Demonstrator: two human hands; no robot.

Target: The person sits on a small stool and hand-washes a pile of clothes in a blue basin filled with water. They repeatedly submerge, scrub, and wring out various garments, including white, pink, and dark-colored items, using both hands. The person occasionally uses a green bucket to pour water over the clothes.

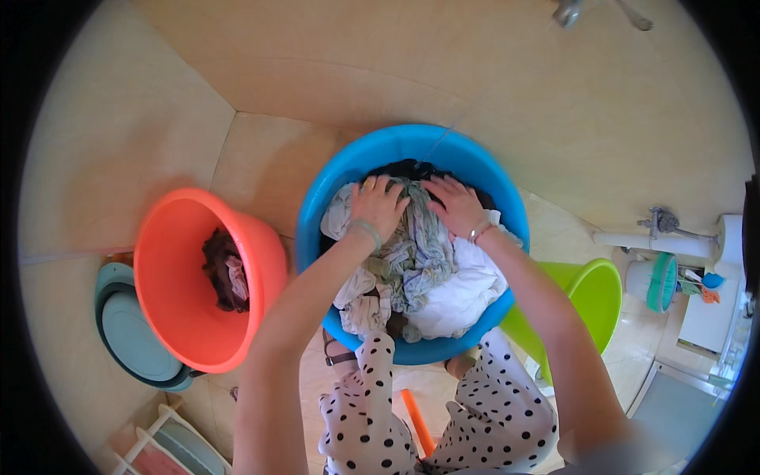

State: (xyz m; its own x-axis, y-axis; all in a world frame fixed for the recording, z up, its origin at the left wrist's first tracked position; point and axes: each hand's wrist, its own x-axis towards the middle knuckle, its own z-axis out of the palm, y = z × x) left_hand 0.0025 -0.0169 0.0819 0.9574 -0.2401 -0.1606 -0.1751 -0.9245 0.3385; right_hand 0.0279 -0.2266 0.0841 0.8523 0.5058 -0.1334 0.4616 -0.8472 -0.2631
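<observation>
A large blue tub [313,198] stands in front of me, piled with clothes. My left hand [380,207] rests on the pile left of the middle, its fingers spread and pointing away from me. My right hand [457,209] lies flat across from it, fingers apart. Between them runs a crumpled grey-green patterned garment [423,261]. White cloth [459,297] fills the near right of the tub, and a black garment [408,169] shows along the far side beyond my fingertips. Pale, light-coloured cloth [364,305] bunches at the near left.
On the left stands an orange-red bucket [170,293] with dark cloth [224,269] inside, beside a teal basin [138,336]. A lime-green bucket [598,305] is at the right. A metal tap [567,13] juts from the far wall; a small lined bin [653,283] sits farther right.
</observation>
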